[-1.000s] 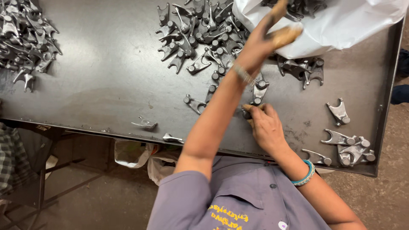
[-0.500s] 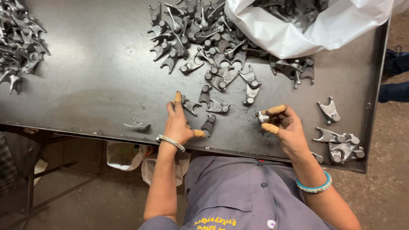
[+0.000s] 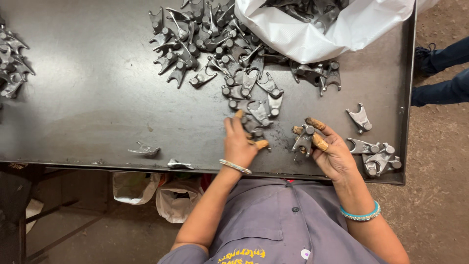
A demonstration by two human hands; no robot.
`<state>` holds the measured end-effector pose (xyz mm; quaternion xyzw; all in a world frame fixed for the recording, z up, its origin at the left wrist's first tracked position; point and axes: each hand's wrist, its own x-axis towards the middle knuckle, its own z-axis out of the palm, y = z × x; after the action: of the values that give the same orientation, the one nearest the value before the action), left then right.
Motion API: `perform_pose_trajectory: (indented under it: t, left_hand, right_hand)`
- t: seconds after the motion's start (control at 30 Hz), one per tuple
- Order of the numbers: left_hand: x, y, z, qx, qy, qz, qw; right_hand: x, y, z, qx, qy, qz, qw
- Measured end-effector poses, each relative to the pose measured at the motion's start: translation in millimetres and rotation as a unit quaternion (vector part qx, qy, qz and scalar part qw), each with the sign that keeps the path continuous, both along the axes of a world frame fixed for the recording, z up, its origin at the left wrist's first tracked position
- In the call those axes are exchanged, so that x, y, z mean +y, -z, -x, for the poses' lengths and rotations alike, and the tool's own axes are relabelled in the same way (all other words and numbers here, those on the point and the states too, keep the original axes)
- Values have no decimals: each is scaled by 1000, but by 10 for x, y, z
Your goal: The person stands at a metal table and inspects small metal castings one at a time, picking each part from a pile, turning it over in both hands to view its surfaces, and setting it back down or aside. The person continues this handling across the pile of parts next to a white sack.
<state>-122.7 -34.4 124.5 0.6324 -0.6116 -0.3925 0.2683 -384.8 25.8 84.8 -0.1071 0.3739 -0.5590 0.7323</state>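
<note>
My right grip (image 3: 326, 149) pinches a fork (image 3: 304, 140) at lower centre-right of the frame, over the table (image 3: 88, 112). My left grip (image 3: 240, 139), lower centre, lies open on a fork at the pile (image 3: 229, 58) edge.

My left grip (image 3: 239, 142) has lots of bare table (image 3: 88, 98) to its left. Straight ahead, the heap of grey metal forks (image 3: 220, 49) blocks me, and the white bag (image 3: 317, 34) too. Right of my right grip (image 3: 322, 146), a small fork pile (image 3: 376, 156) crowds the table edge.
</note>
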Motion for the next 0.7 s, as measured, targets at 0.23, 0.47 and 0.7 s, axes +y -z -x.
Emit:
perform_pose_trajectory:
  t: [0.23, 0.47, 0.7]
  left_hand:
    - [41, 148, 203, 97, 16, 80, 992]
    - [122, 370, 249, 559, -97, -190, 802]
    - [56, 547, 0, 577, -164, -271, 753]
  right_hand:
    - [-62, -157, -174, 166, 1, 15, 986]
    - [-269, -564, -586, 403, -100, 137, 899]
    - [-606, -659, -681, 807, -89, 245, 530]
